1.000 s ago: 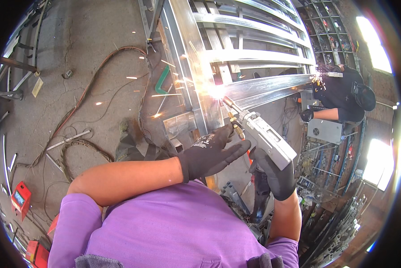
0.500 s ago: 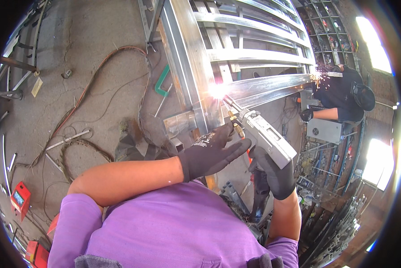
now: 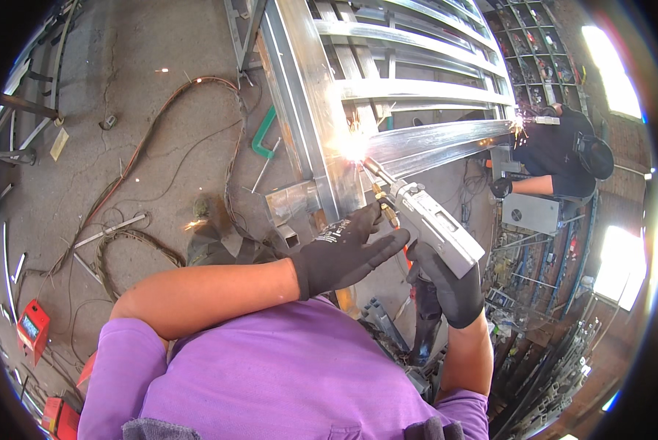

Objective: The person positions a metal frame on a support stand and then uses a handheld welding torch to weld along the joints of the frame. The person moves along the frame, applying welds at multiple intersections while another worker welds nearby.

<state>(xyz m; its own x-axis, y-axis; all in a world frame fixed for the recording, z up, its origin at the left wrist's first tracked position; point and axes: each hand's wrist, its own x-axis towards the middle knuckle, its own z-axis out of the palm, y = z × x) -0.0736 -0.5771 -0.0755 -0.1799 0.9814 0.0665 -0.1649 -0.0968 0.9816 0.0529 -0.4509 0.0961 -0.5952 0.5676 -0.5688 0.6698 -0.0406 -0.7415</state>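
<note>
1. Cables (image 3: 126,171) looped over the grey floor (image 3: 160,44) at the left, with a red box-shaped machine (image 3: 33,325) near the lower end of the loops.
2. Right of the cables, a green C-shaped clamp (image 3: 263,136) stood out just beside the broad metal beam (image 3: 311,95) that formed the left side of a frame.
3. The black-gloved left hand (image 3: 344,248) reached rightward, its thumb spread apart from the fingers, whose tips came up to a brass fitting (image 3: 389,213) under the welding gun; whether they gripped it, I could not tell.
4. White glare (image 3: 355,145) hid the spot where the broad beam met a long cross bar (image 3: 439,139), and a few sparks flew near it.
5. The silver welding gun (image 3: 437,227) lay between the glare and the right hand, its long axis slanting from lower right to upper left, its nozzle (image 3: 376,169) pointing up-left at the glare.
6. The black-gloved right hand (image 3: 454,290) was closed around the gun's rear underside, supporting it from below.
7. At the far right, a co-worker (image 3: 560,150) in dark clothing leaned by the frame's other end, beside another burst of sparks (image 3: 519,123).
</note>
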